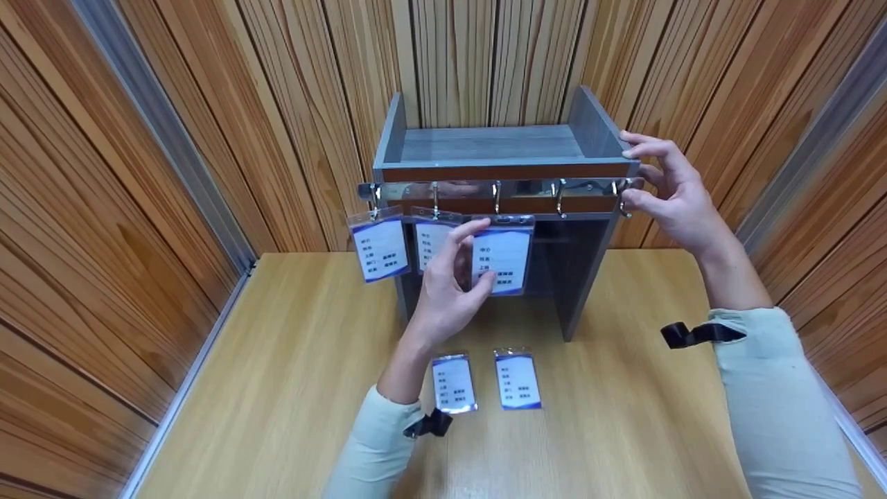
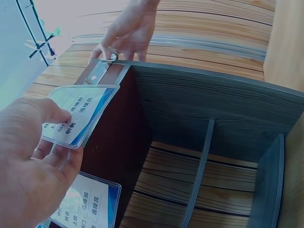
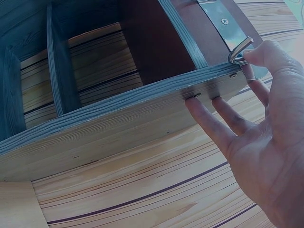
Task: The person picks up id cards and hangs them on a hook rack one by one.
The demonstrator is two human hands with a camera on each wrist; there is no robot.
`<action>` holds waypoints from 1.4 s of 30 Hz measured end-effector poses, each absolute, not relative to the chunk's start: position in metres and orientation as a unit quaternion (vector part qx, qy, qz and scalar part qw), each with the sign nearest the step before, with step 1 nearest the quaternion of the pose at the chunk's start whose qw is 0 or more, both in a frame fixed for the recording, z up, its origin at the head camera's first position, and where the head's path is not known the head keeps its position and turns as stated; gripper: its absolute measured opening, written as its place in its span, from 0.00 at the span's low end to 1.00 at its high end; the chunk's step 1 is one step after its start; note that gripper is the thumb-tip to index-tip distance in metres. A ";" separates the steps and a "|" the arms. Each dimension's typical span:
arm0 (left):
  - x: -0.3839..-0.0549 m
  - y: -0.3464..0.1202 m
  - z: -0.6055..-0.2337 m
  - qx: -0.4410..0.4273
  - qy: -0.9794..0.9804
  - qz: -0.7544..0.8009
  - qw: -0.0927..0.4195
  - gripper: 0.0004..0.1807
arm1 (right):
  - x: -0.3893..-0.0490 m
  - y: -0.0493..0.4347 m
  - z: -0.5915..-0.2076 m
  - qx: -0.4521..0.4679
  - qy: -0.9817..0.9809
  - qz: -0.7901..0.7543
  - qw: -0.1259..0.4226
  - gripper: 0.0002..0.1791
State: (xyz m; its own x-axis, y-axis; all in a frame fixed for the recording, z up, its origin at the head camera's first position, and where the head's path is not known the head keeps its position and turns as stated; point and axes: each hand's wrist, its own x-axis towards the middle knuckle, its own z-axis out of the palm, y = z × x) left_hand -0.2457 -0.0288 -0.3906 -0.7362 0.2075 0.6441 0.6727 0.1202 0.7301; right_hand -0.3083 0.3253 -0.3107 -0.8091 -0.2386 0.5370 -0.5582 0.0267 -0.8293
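Note:
My left hand point(image 1: 447, 294) pinches a clear plastic badge holder point(image 1: 511, 253) with a white and blue card, thumb in front and fingers behind. Its top edge is just below the middle hook point(image 1: 496, 197) of a metal hook rail point(image 1: 527, 188); whether it is on the hook I cannot tell. Two more badge holders hang at the left: the outer badge point(image 1: 380, 251) and the inner badge point(image 1: 424, 244), partly hidden by my hand. My right hand point(image 1: 673, 190) holds the right front corner of the grey shelf point(image 1: 485, 144), thumb at the end hook point(image 3: 241, 50), fingertips against the side panel point(image 3: 142, 107).
On the wooden table point(image 1: 277, 388) in front of the shelf lie two badge holders side by side, a left badge point(image 1: 454, 383) and a right badge point(image 1: 518, 379). Wood-striped walls point(image 1: 104, 173) close in the back and both sides.

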 end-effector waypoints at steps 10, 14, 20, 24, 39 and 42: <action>-0.248 -0.028 -0.394 -0.290 -0.728 -0.590 0.194 0.36 | -0.310 0.325 -0.311 0.260 -0.718 0.632 0.131 0.27; -0.250 -0.027 -0.396 -0.282 -0.726 -0.597 0.191 0.37 | -0.309 0.324 -0.311 0.255 -0.719 0.633 0.131 0.27; -0.251 -0.024 -0.396 -0.265 -0.734 -0.593 0.199 0.37 | -0.308 0.324 -0.311 0.271 -0.710 0.637 0.128 0.26; -0.252 -0.021 -0.397 -0.260 -0.739 -0.586 0.206 0.37 | -0.307 0.324 -0.311 0.282 -0.705 0.639 0.124 0.26; -0.254 -0.014 -0.398 -0.242 -0.745 -0.576 0.235 0.35 | -0.310 0.325 -0.312 0.279 -0.709 0.635 0.126 0.26; -0.254 -0.013 -0.398 -0.235 -0.747 -0.575 0.237 0.35 | -0.310 0.325 -0.311 0.280 -0.710 0.634 0.127 0.26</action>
